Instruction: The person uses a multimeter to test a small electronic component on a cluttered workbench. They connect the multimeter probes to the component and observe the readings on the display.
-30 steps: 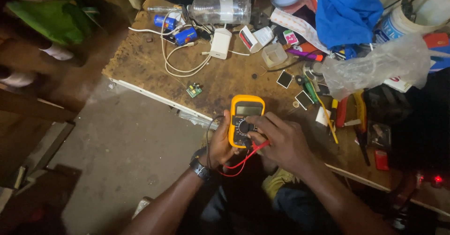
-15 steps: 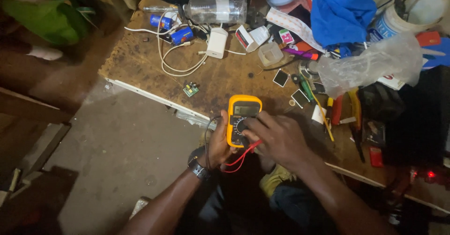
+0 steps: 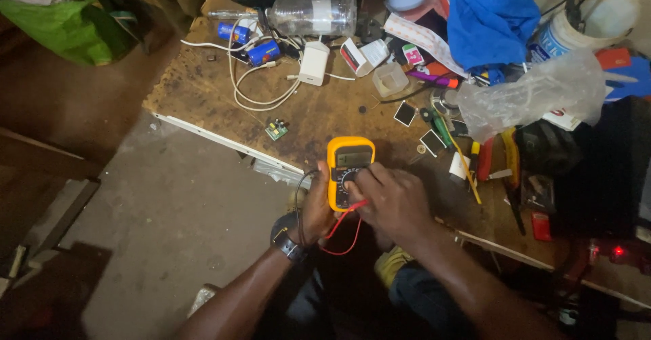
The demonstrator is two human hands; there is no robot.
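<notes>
A yellow handheld multimeter [image 3: 347, 160] with a grey screen rests at the near edge of a worn wooden workbench [image 3: 203, 92]. My left hand [image 3: 317, 208] grips its left side from below; a dark watch sits on that wrist. My right hand [image 3: 390, 197] lies over the meter's lower half, fingers on its round dial. Red and black test leads [image 3: 342, 235] hang from under my hands toward my lap.
A small green circuit board [image 3: 275, 130] lies left of the meter. Behind it are a white charger with cable [image 3: 313, 63], blue batteries [image 3: 263, 52], a clear plastic bottle [image 3: 313, 14], a blue cloth [image 3: 489, 18], a clear plastic bag [image 3: 536, 96] and hand tools [image 3: 505, 160]. Concrete floor lies left.
The view has shifted slightly. Both hands stay on the multimeter, with my right fingers still at the dial.
</notes>
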